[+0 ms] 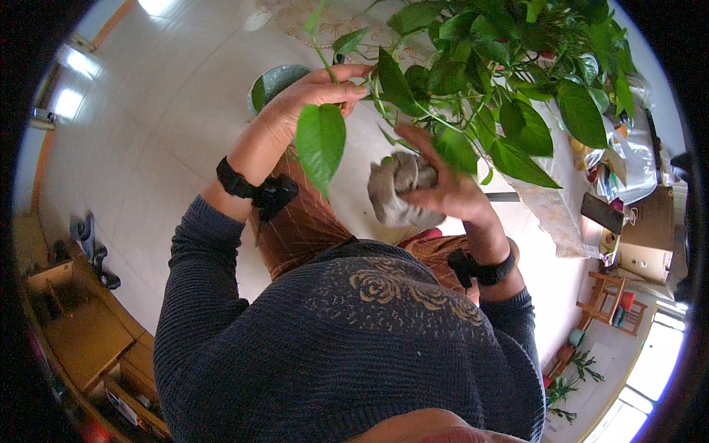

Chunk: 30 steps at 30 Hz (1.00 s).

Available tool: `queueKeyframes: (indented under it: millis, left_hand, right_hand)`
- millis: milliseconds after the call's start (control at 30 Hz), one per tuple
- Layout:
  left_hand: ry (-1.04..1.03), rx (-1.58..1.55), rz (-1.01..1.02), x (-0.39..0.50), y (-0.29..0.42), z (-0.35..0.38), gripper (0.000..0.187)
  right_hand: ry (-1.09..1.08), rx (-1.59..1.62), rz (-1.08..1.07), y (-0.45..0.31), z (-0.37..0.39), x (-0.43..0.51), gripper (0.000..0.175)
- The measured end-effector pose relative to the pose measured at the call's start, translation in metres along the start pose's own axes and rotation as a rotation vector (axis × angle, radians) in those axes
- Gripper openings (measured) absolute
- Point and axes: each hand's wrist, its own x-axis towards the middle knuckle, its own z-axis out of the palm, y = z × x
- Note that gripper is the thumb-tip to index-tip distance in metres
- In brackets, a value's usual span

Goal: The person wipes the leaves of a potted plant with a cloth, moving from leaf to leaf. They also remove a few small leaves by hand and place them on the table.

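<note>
A leafy pothos plant (pixel 520 119) spreads trailing vines across the upper right. My left hand (pixel 324 91) pinches a thin vine between thumb and fingers at its left side. One large heart-shaped leaf (pixel 321 144) hangs below that wrist. Bunched in my right hand (pixel 448 185) is a grey-beige cloth (pixel 393 188), just under the vines. The right fingers are blurred, and a leaf partly covers them.
Behind my left hand a grey-green basin (pixel 285 75) stands on the tiled floor (pixel 166 138). A lace-edged tablecloth (pixel 559 221) lies at right, near a phone (pixel 602 213), plastic bags (pixel 634 166) and a cardboard box (pixel 645 221). A wooden cabinet (pixel 88 332) is at lower left.
</note>
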Motion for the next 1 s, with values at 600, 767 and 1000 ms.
queueKeyframes:
  millis: [600,767,1000]
  left_hand:
    - [0.02,0.428,-0.102,0.032,0.017,-0.027,0.035]
    - [-0.08,0.354,-0.154,0.03,0.02,-0.026,0.033]
    - [-0.131,0.378,-0.138,0.023,0.034,-0.026,0.032]
  right_hand:
    - [0.454,-0.022,0.205,0.013,0.001,0.033,0.105]
    - [0.322,-0.299,0.111,0.003,0.012,0.044,0.11]
    - [0.268,-0.574,0.135,0.003,0.007,0.072,0.114]
